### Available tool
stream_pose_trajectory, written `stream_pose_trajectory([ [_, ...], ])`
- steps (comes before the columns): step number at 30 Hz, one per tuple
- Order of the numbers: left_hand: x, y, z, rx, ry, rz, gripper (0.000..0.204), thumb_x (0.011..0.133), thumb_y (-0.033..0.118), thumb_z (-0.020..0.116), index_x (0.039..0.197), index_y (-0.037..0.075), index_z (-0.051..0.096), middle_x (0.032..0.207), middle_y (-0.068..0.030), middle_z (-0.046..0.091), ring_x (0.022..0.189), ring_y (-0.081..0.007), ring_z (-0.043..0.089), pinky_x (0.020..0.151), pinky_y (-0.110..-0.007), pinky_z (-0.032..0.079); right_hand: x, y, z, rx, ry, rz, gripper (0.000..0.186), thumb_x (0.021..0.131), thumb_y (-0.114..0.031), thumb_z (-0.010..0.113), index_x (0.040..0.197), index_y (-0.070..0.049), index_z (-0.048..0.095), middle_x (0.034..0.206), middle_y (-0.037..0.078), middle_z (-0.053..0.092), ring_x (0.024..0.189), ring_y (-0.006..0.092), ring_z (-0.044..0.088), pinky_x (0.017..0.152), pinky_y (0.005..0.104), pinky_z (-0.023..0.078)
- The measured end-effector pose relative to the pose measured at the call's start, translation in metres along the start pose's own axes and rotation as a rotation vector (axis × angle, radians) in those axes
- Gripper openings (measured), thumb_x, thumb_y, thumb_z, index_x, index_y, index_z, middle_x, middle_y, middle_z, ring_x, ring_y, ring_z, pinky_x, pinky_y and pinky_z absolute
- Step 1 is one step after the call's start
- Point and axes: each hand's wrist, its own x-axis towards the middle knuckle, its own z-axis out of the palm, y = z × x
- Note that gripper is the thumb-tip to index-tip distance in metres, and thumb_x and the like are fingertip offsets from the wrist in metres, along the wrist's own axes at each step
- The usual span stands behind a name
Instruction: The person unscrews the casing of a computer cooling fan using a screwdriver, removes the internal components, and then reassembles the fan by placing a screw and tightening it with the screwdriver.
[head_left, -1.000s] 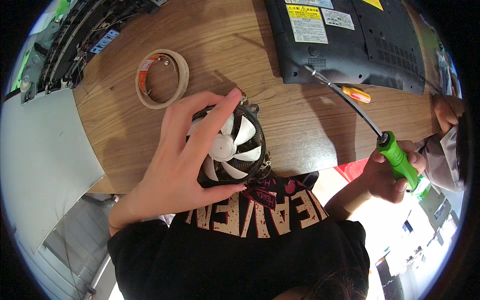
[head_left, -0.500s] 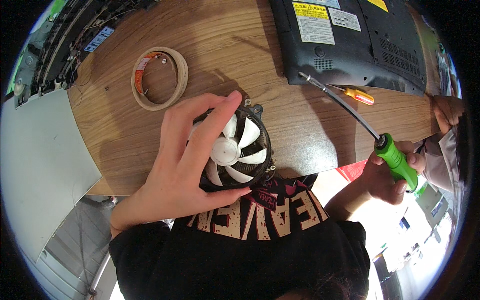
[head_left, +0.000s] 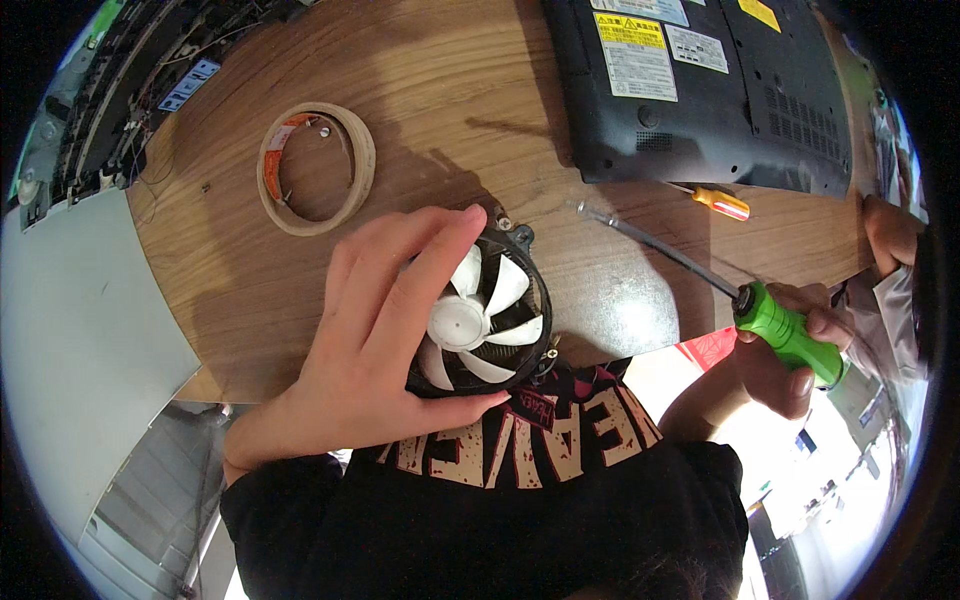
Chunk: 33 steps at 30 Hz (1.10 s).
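Note:
My left hand (head_left: 385, 320) is closed around a round CPU cooler fan (head_left: 458, 322) with white blades and a black frame, at the table's near edge. Thumb and fingers span its rim from the left. A screw (head_left: 505, 224) shows at the frame's far side, and another (head_left: 551, 354) at its right near side. My right hand (head_left: 780, 360) grips a screwdriver (head_left: 790, 335) by its green handle. The long metal shaft slants to the far left, its tip over the table, right of the fan and apart from it.
A tape roll (head_left: 362, 185) lies at the left with small screws inside its ring. An upturned black laptop (head_left: 690, 140) sits far right, with a small yellow-orange screwdriver (head_left: 722, 204) by its edge. Dark electronic parts (head_left: 95, 120) crowd the far left. Another person's hand (head_left: 890, 230) rests at the right edge.
The screwdriver's shaft has swung nearer and its tip has come away from the laptop's edge, a little to the left. The left hand still holds the fan.

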Motion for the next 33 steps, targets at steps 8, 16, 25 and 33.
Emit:
stream_pose_trajectory([
  [8,-0.002,-0.008,0.003,-0.010,0.021,0.035,0.097,0.046,0.020,0.085,0.130,-0.005,0.042,0.123,-0.0190,0.048,0.108,-0.0343,0.047,0.092,-0.043,0.037,0.018,-0.002,0.012,-0.136,-0.077,0.049,0.042,0.082,-0.028,0.057,0.109,0.002,0.044,0.076,0.020,0.051,0.050,0.0195,0.051,0.044,0.0279,0.045],
  [16,-0.006,-0.013,0.008,0.095,0.006,0.076,0.102,0.052,0.034,0.086,0.130,-0.008,0.037,0.126,-0.0239,0.047,0.111,-0.0343,0.047,0.094,-0.045,0.034,0.040,-0.010,0.015,-0.193,-0.023,0.044,0.043,0.077,-0.037,0.062,0.097,-0.001,0.049,0.069,0.014,0.052,0.043,0.0173,0.046,0.039,0.0291,0.036],
  [25,-0.010,-0.019,0.011,0.105,0.083,0.116,0.106,0.056,0.042,0.083,0.133,-0.008,0.031,0.127,-0.0251,0.048,0.111,-0.0357,0.047,0.093,-0.049,0.031,0.061,-0.044,0.037,-0.549,-0.052,0.134,0.048,0.070,-0.041,0.075,0.088,-0.007,0.045,0.071,0.004,0.047,0.056,0.0134,0.043,0.053,0.0274,0.034],
  [33,-0.012,-0.020,0.011,0.083,0.087,0.095,0.109,0.057,0.047,0.081,0.134,-0.009,0.029,0.127,-0.0241,0.049,0.112,-0.0334,0.049,0.094,-0.050,0.032,0.094,-0.044,0.077,-0.636,-0.263,0.123,0.045,0.073,-0.038,0.070,0.093,-0.007,0.045,0.073,0.007,0.048,0.056,0.0139,0.043,0.051,0.0285,0.034],
])
